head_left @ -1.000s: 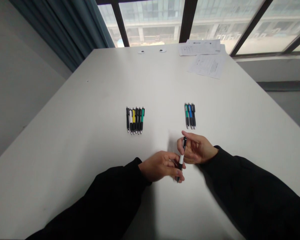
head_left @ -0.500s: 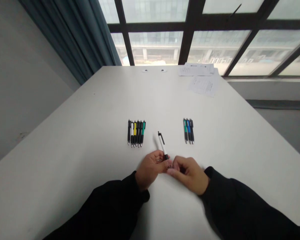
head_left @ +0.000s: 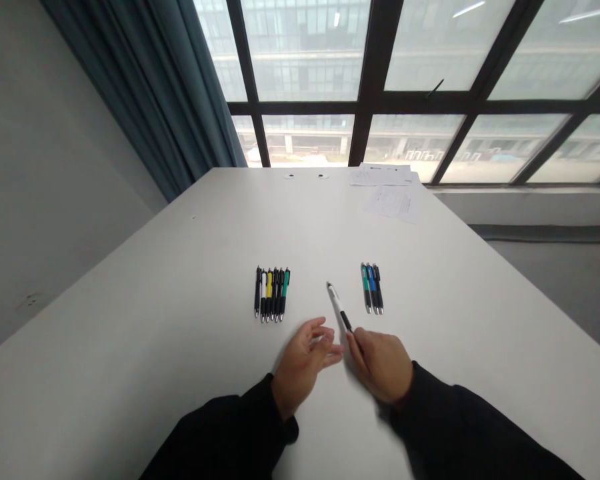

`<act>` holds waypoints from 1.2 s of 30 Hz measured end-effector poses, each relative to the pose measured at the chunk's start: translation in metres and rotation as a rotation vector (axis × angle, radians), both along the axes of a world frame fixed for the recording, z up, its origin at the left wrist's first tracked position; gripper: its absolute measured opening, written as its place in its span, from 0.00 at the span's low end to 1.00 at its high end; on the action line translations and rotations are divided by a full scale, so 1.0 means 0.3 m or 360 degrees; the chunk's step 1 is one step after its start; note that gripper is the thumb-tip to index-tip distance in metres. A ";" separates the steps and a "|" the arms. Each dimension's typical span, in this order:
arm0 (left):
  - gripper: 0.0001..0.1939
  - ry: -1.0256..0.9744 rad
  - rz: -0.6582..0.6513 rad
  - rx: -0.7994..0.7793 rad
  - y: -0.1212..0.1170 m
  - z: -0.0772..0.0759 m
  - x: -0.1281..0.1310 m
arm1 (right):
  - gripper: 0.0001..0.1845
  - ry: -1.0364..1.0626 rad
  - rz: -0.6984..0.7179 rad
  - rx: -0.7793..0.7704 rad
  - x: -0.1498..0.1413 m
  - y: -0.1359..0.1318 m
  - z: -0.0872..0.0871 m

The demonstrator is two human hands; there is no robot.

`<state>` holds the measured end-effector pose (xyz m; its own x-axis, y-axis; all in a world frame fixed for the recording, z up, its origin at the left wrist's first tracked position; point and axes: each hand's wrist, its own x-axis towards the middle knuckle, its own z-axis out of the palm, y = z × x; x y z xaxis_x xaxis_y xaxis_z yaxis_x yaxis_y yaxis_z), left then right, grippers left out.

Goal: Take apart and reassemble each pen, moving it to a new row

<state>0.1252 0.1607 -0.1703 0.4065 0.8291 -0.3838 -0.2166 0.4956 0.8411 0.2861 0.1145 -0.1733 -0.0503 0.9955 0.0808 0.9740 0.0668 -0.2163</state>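
Note:
A white retractable pen with a black grip (head_left: pixel 339 306) slants up and to the left above the table. Its lower black end runs into the fingers of my right hand (head_left: pixel 381 367), which is shut on it. My left hand (head_left: pixel 304 365) is beside it, fingers apart, touching nothing but perhaps the table. A row of several upright-lying pens (head_left: pixel 271 295) in black, white, yellow and green lies ahead of my left hand. A smaller group of 3 pens (head_left: pixel 371 288) in green, blue and black lies ahead of my right hand.
The white table (head_left: pixel 130 333) runs out to a far edge under large dark-framed windows (head_left: pixel 305 80). Loose printed papers (head_left: pixel 393 200) lie at its far right, and 2 small round grommets (head_left: pixel 305 176) sit near the far edge. A teal curtain (head_left: pixel 145 80) hangs at the left.
My left hand has let go of the pen and opened, and the hands have moved apart. The pen now stays in my right hand. The view has tilted upward.

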 end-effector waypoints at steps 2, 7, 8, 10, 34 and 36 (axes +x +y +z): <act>0.35 0.0017 -0.0007 0.0010 -0.003 0.004 0.000 | 0.21 -0.0120 -0.0155 0.0027 0.025 0.027 -0.004; 0.30 0.0055 -0.0076 0.0052 -0.004 -0.005 0.000 | 0.20 -0.0270 -0.0392 0.0021 0.041 0.063 0.000; 0.29 0.0056 -0.0088 0.0058 -0.003 -0.009 0.000 | 0.21 -0.0282 -0.0418 0.0012 0.039 0.066 0.003; 0.28 0.0064 -0.0109 0.0070 -0.002 -0.017 0.001 | 0.21 -0.0295 -0.0478 -0.0017 0.035 0.073 0.010; 0.19 0.0235 -0.0489 0.0295 0.002 0.001 -0.029 | 0.12 -0.0189 -0.0311 0.0386 0.070 0.108 0.017; 0.18 0.0245 -0.0497 0.0299 0.004 -0.005 -0.029 | 0.10 -0.0183 -0.0103 0.0503 0.085 0.119 0.018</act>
